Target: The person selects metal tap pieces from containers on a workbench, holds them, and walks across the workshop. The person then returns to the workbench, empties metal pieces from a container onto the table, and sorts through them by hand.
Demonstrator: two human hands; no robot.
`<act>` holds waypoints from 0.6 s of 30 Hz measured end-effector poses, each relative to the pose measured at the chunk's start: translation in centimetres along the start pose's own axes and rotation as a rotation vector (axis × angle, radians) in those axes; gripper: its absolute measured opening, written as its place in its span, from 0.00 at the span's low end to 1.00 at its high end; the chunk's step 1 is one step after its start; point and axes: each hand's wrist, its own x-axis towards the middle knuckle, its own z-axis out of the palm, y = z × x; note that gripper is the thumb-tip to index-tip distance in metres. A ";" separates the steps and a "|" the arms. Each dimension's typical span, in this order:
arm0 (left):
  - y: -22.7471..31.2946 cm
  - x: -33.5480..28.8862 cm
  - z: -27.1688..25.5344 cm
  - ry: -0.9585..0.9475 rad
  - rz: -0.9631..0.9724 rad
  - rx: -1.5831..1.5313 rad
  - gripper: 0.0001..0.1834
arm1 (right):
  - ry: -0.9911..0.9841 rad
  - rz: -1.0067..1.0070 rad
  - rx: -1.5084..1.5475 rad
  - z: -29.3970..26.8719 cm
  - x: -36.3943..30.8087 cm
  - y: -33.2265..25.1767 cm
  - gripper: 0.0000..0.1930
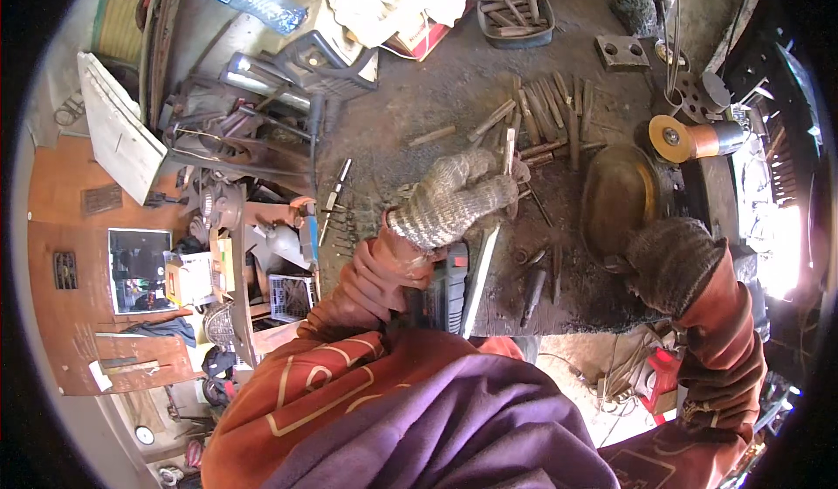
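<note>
My left hand (458,194), in a pale knitted glove, is closed over the middle of the workbench. Its thumb and fingers pinch a narrow metal bar (510,150) that stands up past the fingertips. Below the hand a bright flat strip (481,281) slants to the bench's front edge; I cannot tell whether it is the same piece. My right hand (670,266), in a dark, dirty knitted glove, is curled at the near right rim of an oval metal tray (594,205). What its fingers hold, if anything, is hidden. Several short metal bars (546,109) lie beyond my left hand.
A bin of bar pieces (517,31) stands at the back. To the right lies a tool with an orange-yellow disc (670,138), near a block with two holes (621,53). Loose tools (534,297) lie near the front edge. A plastic bottle (253,0) is at back left.
</note>
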 end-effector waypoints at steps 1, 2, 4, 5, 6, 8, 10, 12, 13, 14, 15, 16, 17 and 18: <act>-0.1 -0.1 -0.1 0.003 0.002 0.000 0.16 | 0.001 -0.003 -0.003 0.7 -0.2 0.5 0.14; -0.2 -0.1 -0.2 0.005 0.019 0.005 0.16 | 0.065 -0.059 -0.017 1.2 -0.4 1.1 0.14; -0.2 -0.2 -0.3 0.007 0.035 0.010 0.16 | 0.127 -0.116 -0.032 1.2 -0.5 1.1 0.14; -0.1 -0.2 -0.3 0.010 0.013 -0.003 0.16 | 0.108 -0.085 -0.026 0.3 -0.6 0.5 0.14; -0.1 -0.2 -0.3 0.012 -0.008 -0.016 0.15 | 0.089 -0.054 -0.020 -0.2 -0.6 0.2 0.13; 0.1 -0.3 -0.4 0.005 -0.019 -0.035 0.16 | 0.247 -0.122 -0.005 0.8 -0.4 0.5 0.12; 0.1 -0.2 -0.5 -0.001 -0.031 -0.053 0.16 | 0.405 -0.193 0.011 0.5 -0.2 0.3 0.11; -0.1 0.1 -0.6 0.006 -0.005 -0.020 0.16 | 0.218 -0.102 -0.044 -1.2 0.3 -0.7 0.11; -0.2 0.2 -0.6 0.004 0.003 -0.010 0.16 | 0.217 -0.099 -0.045 -1.0 0.1 -0.4 0.11; -0.3 0.2 -0.7 -0.001 -0.016 -0.035 0.17 | 0.182 -0.104 -0.046 -0.6 -0.3 0.1 0.12; -0.3 0.3 -0.6 -0.004 -0.025 -0.049 0.17 | 0.148 -0.110 -0.047 -0.4 -0.5 0.4 0.13; -0.3 0.4 -0.6 -0.004 -0.037 -0.060 0.17 | 0.147 -0.111 -0.046 -0.8 -0.3 0.2 0.13; -0.3 0.4 -0.5 0.002 -0.005 -0.042 0.16 | 0.101 -0.086 -0.031 -1.5 0.0 -0.3 0.13; -0.3 0.4 -0.5 0.007 0.012 -0.034 0.16 | 0.056 -0.062 -0.019 -1.9 0.2 -0.5 0.13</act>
